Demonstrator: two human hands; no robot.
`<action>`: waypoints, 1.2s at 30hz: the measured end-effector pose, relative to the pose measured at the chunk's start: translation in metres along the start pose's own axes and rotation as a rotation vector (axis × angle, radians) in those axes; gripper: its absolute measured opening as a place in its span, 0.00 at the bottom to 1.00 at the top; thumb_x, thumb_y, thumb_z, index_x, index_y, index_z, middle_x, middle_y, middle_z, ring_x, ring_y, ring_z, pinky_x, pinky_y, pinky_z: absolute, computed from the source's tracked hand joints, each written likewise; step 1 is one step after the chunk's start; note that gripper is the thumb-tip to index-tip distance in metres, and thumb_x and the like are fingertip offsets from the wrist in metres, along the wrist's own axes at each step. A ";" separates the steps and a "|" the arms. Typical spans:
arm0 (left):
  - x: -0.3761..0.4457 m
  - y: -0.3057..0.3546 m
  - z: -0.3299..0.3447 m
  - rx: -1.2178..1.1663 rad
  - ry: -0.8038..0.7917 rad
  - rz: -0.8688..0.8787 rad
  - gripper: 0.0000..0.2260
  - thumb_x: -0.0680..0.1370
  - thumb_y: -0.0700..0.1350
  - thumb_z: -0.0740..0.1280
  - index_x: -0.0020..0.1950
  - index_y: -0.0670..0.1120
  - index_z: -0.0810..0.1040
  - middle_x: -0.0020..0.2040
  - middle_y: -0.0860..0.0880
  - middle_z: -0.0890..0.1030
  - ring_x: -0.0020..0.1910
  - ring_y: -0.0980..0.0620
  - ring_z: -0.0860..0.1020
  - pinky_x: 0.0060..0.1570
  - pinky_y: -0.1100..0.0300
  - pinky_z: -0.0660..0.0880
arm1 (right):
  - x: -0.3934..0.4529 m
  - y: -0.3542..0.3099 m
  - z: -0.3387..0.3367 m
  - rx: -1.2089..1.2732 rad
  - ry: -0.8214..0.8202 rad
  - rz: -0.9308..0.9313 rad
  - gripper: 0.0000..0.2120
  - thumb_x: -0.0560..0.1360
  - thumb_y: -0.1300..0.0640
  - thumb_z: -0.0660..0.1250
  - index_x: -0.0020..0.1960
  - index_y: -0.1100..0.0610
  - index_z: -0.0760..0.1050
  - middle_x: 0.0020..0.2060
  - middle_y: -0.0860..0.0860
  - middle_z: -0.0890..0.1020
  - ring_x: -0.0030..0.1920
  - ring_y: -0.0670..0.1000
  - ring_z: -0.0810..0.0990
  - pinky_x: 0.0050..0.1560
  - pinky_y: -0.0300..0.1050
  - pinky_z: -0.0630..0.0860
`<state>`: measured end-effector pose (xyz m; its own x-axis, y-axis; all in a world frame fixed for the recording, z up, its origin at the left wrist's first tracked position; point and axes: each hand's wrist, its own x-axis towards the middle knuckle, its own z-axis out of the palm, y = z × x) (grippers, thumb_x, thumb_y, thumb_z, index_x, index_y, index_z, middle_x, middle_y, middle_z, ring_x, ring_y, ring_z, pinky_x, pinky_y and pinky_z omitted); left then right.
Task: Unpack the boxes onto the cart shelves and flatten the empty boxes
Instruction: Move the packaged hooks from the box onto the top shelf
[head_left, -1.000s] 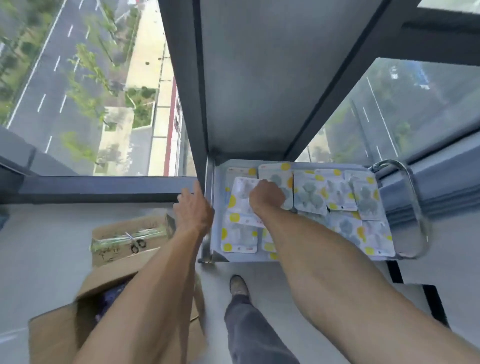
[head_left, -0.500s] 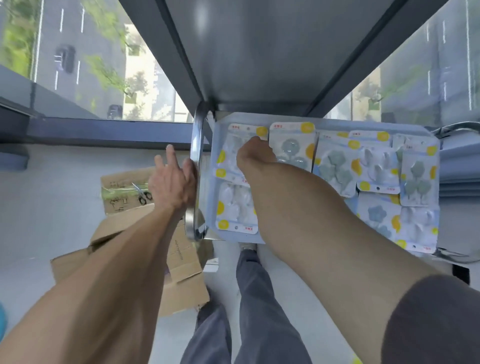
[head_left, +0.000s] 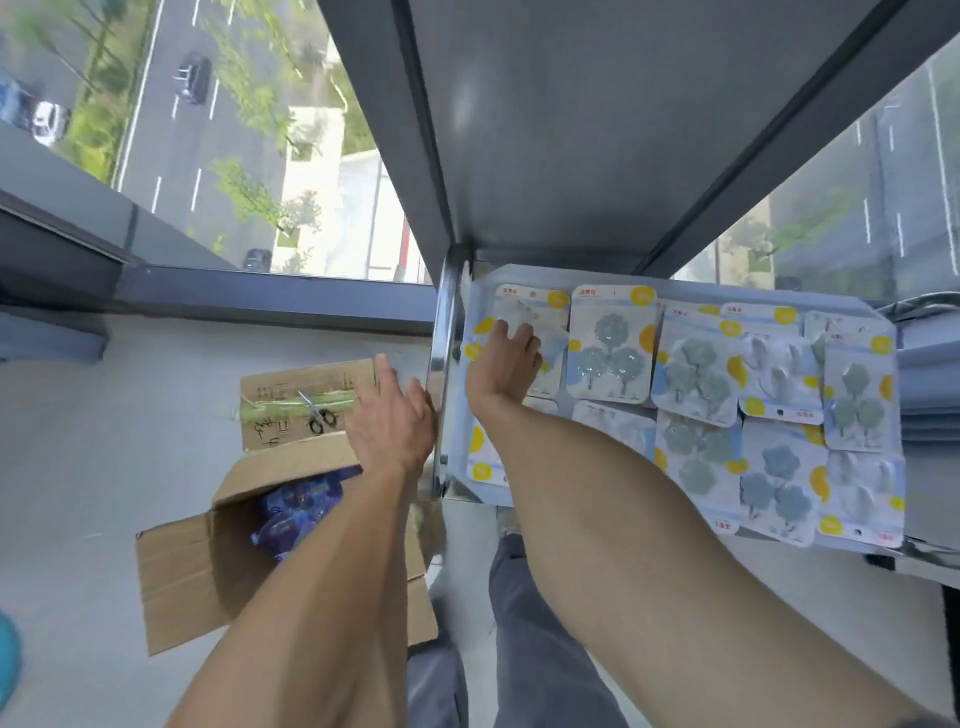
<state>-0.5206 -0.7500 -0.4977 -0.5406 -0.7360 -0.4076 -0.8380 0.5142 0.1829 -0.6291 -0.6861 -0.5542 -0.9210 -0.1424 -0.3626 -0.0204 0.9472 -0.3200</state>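
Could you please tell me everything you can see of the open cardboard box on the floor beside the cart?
The cardboard box is plain brown corrugated card, standing on the pale floor left of the cart. Its flaps are open and spread outward. Inside lie blue-purple packets, so it is not yet empty. The left forearm crosses above it; neither hand touches it. Behind it sits a second, flatter box with scissors on top.

Hook packs (head_left: 613, 345) cover shelf (head_left: 831, 306); box (head_left: 208, 561) open.

Right forearm (head_left: 597, 499) over front-left packets (head_left: 485, 462)
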 end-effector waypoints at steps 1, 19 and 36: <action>-0.006 -0.016 -0.005 -0.004 0.004 -0.039 0.23 0.84 0.53 0.51 0.78 0.47 0.57 0.65 0.38 0.71 0.57 0.38 0.75 0.55 0.44 0.73 | -0.006 -0.006 -0.003 0.012 -0.011 -0.033 0.19 0.77 0.67 0.61 0.66 0.58 0.70 0.64 0.59 0.69 0.63 0.60 0.68 0.62 0.51 0.68; 0.000 -0.419 -0.043 -0.049 -0.256 -0.306 0.19 0.80 0.41 0.59 0.70 0.40 0.68 0.65 0.36 0.75 0.64 0.36 0.74 0.58 0.50 0.71 | -0.242 -0.171 0.173 0.216 -0.080 -0.090 0.07 0.74 0.64 0.60 0.44 0.56 0.75 0.41 0.55 0.80 0.40 0.55 0.75 0.39 0.44 0.68; 0.094 -0.557 0.341 -0.116 -0.537 -0.248 0.13 0.77 0.43 0.61 0.61 0.44 0.74 0.60 0.40 0.78 0.59 0.39 0.76 0.50 0.53 0.71 | -0.275 -0.045 0.601 -0.123 -0.596 0.181 0.21 0.76 0.59 0.64 0.68 0.64 0.68 0.71 0.62 0.64 0.68 0.63 0.69 0.64 0.53 0.69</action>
<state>-0.0790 -0.9558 -0.9431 -0.2397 -0.4869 -0.8399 -0.9533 0.2816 0.1088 -0.1411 -0.8622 -0.9663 -0.5396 -0.0786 -0.8382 0.0384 0.9923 -0.1178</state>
